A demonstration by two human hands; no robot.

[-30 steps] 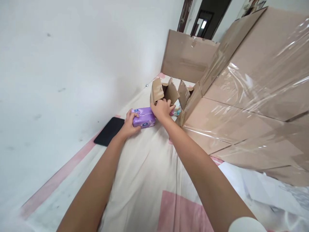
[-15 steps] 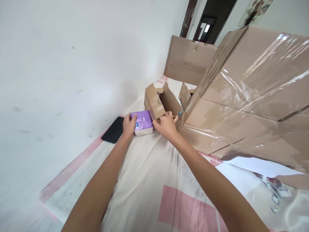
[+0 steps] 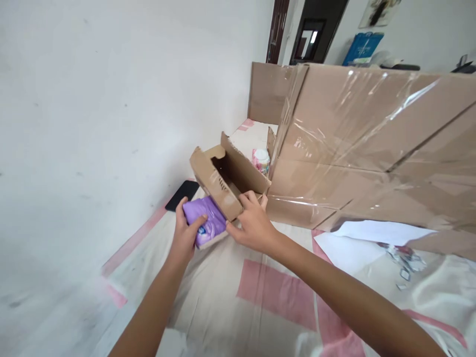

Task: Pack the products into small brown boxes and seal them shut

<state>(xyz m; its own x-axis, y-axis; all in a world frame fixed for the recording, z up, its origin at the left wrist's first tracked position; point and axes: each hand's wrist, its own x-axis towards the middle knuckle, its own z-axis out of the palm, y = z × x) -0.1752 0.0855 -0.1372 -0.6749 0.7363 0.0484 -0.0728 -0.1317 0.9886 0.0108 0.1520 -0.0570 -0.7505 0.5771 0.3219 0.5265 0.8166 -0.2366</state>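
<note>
My left hand [image 3: 187, 229] grips a purple soft pack [image 3: 207, 218], which looks like a tissue pack, with the thumb on its top face. Pressed close to the pack's right side is an open cardboard box [image 3: 219, 191], its flaps raised and a dark hollow showing inside. My right hand [image 3: 256, 220] holds that box by its near right corner, fingers over the edge. The box is tilted. A black phone-like slab [image 3: 182, 195] lies just beyond my left hand, by the wall.
A tall wall of taped cardboard [image 3: 334, 144] stands at the right. Behind the box sits a pink and white round-topped pack [image 3: 261, 159]. White paper sheets [image 3: 357, 243] and small clear-wrapped bits [image 3: 405, 263] lie at right. A white wall [image 3: 92, 124] bounds the left.
The pack and the box have come nearer to me, and the box has turned and tilted. The pink and white pack behind is now uncovered. My view has shifted right.
</note>
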